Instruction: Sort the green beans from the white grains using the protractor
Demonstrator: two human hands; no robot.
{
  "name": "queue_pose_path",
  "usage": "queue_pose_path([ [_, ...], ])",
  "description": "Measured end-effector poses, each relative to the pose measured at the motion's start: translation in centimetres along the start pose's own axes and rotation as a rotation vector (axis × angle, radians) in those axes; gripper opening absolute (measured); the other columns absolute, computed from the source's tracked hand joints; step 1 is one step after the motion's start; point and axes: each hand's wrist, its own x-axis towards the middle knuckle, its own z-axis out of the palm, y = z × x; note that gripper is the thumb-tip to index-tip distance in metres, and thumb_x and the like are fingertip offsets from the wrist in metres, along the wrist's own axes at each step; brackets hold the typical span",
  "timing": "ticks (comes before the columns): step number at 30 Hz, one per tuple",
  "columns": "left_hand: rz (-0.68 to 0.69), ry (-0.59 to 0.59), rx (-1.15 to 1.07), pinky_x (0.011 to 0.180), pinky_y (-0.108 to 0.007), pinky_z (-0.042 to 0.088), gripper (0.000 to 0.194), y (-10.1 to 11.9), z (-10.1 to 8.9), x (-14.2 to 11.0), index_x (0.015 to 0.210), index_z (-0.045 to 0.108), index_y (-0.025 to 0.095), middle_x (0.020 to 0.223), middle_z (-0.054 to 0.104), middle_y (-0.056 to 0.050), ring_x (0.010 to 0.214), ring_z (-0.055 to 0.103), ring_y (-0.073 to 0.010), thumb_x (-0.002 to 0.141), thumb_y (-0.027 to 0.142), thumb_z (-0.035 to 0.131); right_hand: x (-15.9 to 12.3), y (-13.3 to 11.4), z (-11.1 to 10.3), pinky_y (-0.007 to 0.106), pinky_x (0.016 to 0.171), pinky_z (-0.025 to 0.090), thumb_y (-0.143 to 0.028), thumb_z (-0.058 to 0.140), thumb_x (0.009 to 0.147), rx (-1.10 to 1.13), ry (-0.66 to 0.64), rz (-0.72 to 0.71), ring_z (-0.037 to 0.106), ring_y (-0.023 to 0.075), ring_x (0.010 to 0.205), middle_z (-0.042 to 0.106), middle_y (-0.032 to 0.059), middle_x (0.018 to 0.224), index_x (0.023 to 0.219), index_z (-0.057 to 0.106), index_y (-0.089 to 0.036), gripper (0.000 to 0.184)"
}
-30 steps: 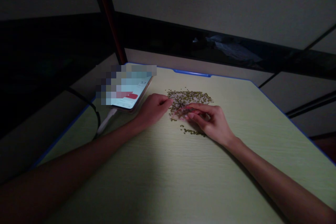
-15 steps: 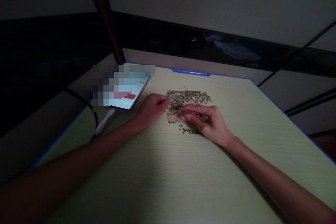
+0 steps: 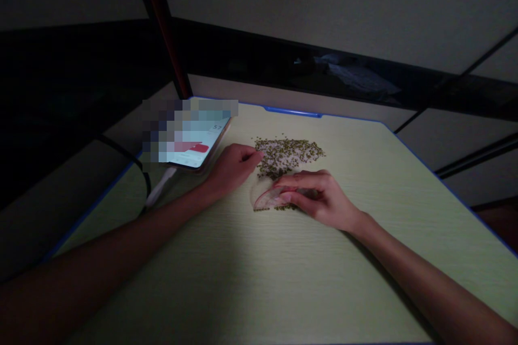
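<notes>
Small green beans, like mung beans (image 3: 289,152), lie heaped over a whitish patch on the table (image 3: 243,275). My left hand (image 3: 237,168) rests at the left edge of the heap, finger and thumb pinched together; whatever they hold, if anything, is hidden. Below the heap, my right hand (image 3: 319,199) is closed on a thin see-through plastic piece (image 3: 269,198) with a reddish edge. This piece is tilted and blurred, its lower edge at the table. A short row of beans lies along and under it, partly behind my right fingers.
To the left, a lit phone (image 3: 198,153) leans on the table with a white cable plug (image 3: 162,186) at its lower end. A blue handle (image 3: 293,111) sits on the table's far edge. Behind is a dark shelf gap with a crumpled plastic bag (image 3: 360,75).
My right hand has come a little toward me with the plastic piece, which now lies nearer the lower row of beans. My left hand stays put.
</notes>
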Motion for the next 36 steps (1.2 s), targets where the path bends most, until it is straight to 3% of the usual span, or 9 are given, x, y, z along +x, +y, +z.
queue_pose_path([
  [8,0.02,-0.005,-0.003,0.047,-0.025,0.018,0.035,-0.3,0.0,0.1,0.043,0.031,0.02,0.043,0.027,0.006,0.044,0.028,-0.0086,0.074,0.033,0.041,-0.9,0.6,0.1,0.023,0.054,0.046,-0.016,0.055,0.081,-0.096,-0.007,-0.228,0.059,0.0117,0.062,0.069,0.0051,0.075,0.096,0.068,-0.014,0.02],
  [16,0.01,-0.005,0.001,0.047,-0.025,0.019,0.034,-0.2,0.0,0.1,0.044,0.029,0.021,0.044,0.026,0.006,0.045,0.028,-0.0089,0.073,0.034,0.041,-1.2,0.4,0.5,0.026,0.055,0.046,-0.013,0.056,0.08,-0.111,0.004,-0.335,0.058,0.012,0.059,0.071,0.0052,0.075,0.093,0.068,-0.015,0.018],
  [19,0.014,-0.001,0.014,0.048,-0.025,0.019,0.035,-0.4,0.0,0.2,0.044,0.027,0.021,0.044,0.025,0.006,0.046,0.028,-0.0091,0.073,0.034,0.041,-1.2,0.3,-0.3,0.025,0.058,0.049,-0.014,0.061,0.076,-0.03,0.175,-0.209,0.063,0.0128,0.066,0.072,0.0043,0.081,0.091,0.069,-0.017,0.017],
  [23,0.019,-0.006,0.03,0.048,-0.025,0.02,0.035,-0.6,-0.1,0.3,0.043,0.029,0.021,0.043,0.026,0.006,0.045,0.031,-0.0097,0.073,0.035,0.041,-2.1,0.7,-2.8,0.025,0.055,0.05,-0.018,0.066,0.069,0.118,0.571,0.102,0.062,0.0124,0.057,0.071,0.0012,0.071,0.087,0.069,-0.02,0.018],
  [26,0.029,0.008,0.03,0.048,-0.025,0.021,0.035,-0.7,-0.1,0.4,0.043,0.031,0.021,0.042,0.027,0.006,0.044,0.032,-0.0101,0.073,0.035,0.041,-3.9,1.1,-4.6,0.027,0.056,0.05,-0.021,0.07,0.062,0.127,0.757,0.279,0.062,0.0134,0.053,0.07,0.0009,0.065,0.083,0.069,-0.02,0.021],
  [28,0.036,0.021,0.032,0.047,-0.026,0.021,0.035,-0.7,-0.1,0.4,0.042,0.031,0.021,0.041,0.027,0.006,0.044,0.032,-0.0102,0.073,0.034,0.042,-5.5,1.3,-5.4,0.028,0.056,0.05,-0.024,0.071,0.059,0.111,0.807,0.415,0.062,0.0153,0.055,0.069,0.0022,0.064,0.081,0.069,-0.018,0.023],
  [32,0.017,0.04,0.011,0.046,-0.026,0.022,0.034,-0.6,-0.1,0.5,0.042,0.032,0.021,0.04,0.028,0.006,0.042,0.031,-0.0098,0.072,0.031,0.044,-7.9,1.3,-5.7,0.028,0.051,0.047,-0.031,0.07,0.058,0.013,0.789,0.628,0.061,0.0177,0.055,0.069,0.0052,0.066,0.082,0.069,-0.015,0.029],
  [36,0.005,0.042,0.001,0.045,-0.026,0.022,0.033,-0.3,-0.2,0.4,0.041,0.032,0.021,0.039,0.028,0.007,0.041,0.031,-0.0098,0.071,0.03,0.044,-8.4,1.5,-5.0,0.027,0.048,0.041,-0.037,0.065,0.063,-0.248,0.714,0.652,0.055,0.0164,0.053,0.067,0.0062,0.063,0.087,0.07,-0.01,0.037],
])
